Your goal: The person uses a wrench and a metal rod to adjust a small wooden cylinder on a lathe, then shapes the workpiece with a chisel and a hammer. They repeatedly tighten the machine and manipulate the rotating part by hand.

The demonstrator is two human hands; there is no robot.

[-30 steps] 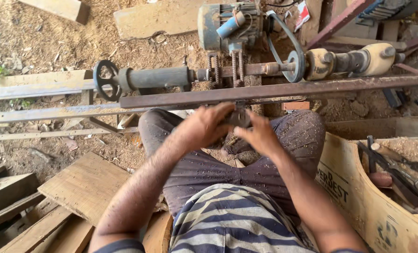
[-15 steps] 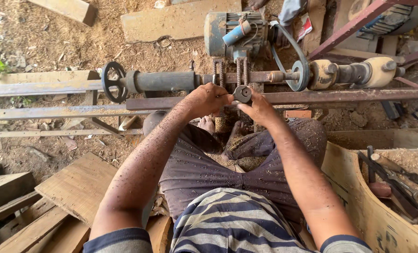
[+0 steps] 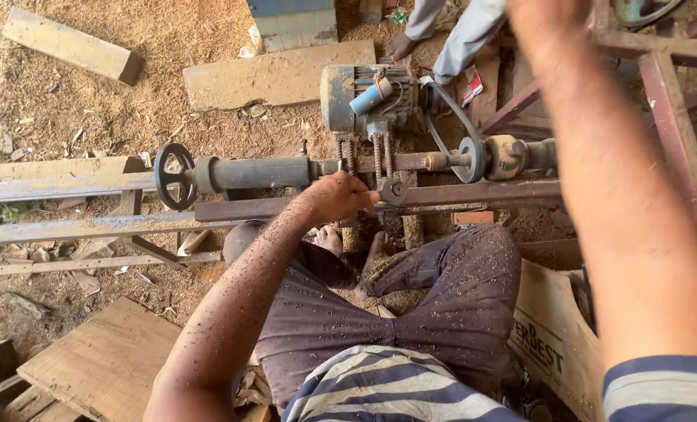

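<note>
Left hand (image 3: 339, 195) closed, fingers together, on the lathe (image 3: 286, 173) rail beside its round knob (image 3: 393, 191), motor (image 3: 364, 95) just behind; right hand (image 3: 547, 19) raised beyond the lathe, grip unclear

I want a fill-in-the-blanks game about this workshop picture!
1. The left hand rests on the lathe's long metal ____.
2. The handwheel at the lathe's end is coloured ____.
3. A rubber ____ joins the electric motor to the pulley.
4. The ground around the planks is covered in ____.

Missing words: rail; black; belt; sawdust
</note>
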